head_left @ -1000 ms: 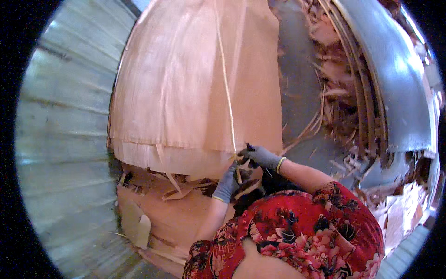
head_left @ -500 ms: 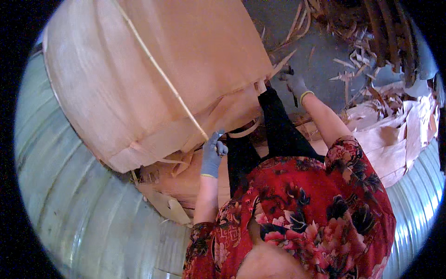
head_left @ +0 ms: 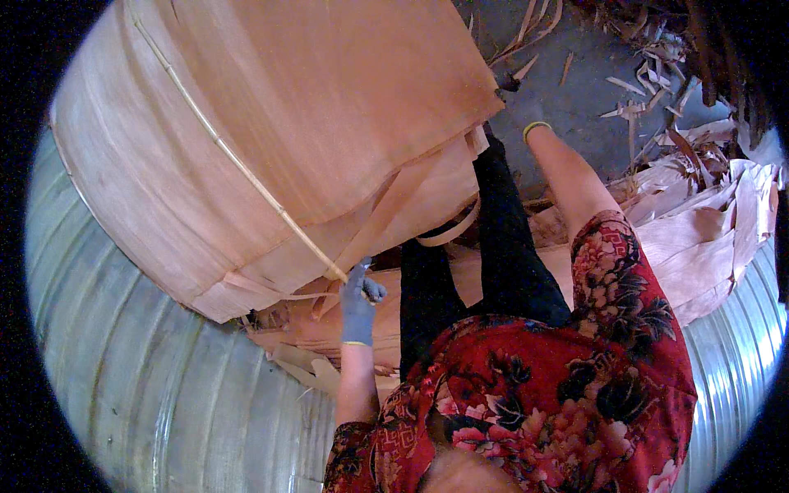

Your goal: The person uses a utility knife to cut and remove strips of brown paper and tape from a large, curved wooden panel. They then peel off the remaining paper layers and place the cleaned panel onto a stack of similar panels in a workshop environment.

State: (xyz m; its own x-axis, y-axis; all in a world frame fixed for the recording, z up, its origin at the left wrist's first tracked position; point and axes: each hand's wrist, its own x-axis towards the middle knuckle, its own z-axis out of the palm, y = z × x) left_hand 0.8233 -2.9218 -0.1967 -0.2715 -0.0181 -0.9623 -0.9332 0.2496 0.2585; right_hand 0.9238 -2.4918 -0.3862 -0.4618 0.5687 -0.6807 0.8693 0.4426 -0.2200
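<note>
My left hand (head_left: 359, 300), in a grey glove with a yellow cuff, is closed round the lower end of a long thin bamboo stick (head_left: 238, 170). The stick slants up and left across a broad stack of thin tan wood veneer sheets (head_left: 329, 99). My right hand (head_left: 523, 105), gloved in grey too, is at the stack's right corner. Its fingers blend into the grey floor, so their grip cannot be made out. A small dark shape (head_left: 509, 84) shows beside them, its kind unclear.
Torn veneer pieces (head_left: 690, 222) lie heaped on the right. Wood strips and scraps (head_left: 645, 86) litter the grey floor (head_left: 575, 115). Ribbed pale green sheeting (head_left: 156, 361) curves round the lower left. More veneer (head_left: 378, 312) lies below the stack, beside my legs.
My left hand has moved a little left and nearer to me, with the stick shifting left. The right hand has moved up along the stack's corner. The dark tool seen at it before is less distinct.
</note>
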